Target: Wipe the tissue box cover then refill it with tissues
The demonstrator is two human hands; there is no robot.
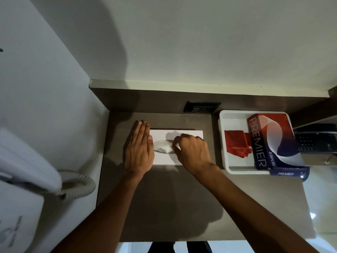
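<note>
A white tissue box cover [189,133] lies flat on the dark wooden counter [164,198], with a tissue [162,147] bulging from its slot. My left hand [139,148] lies flat, fingers together, against the cover's left end. My right hand [191,152] rests on top of the cover, its fingertips pinching the tissue at the slot. To the right, a white tray [224,143] holds a folded red cloth [236,144] and a red and blue Premier tissue pack [268,141] with an open end.
A wall-mounted white hair dryer [23,170] with a coiled cord [80,187] hangs at the left. A black socket plate [201,106] sits behind the cover. A dark telephone [317,139] stands beyond the tray. The counter's front edge runs near the bottom.
</note>
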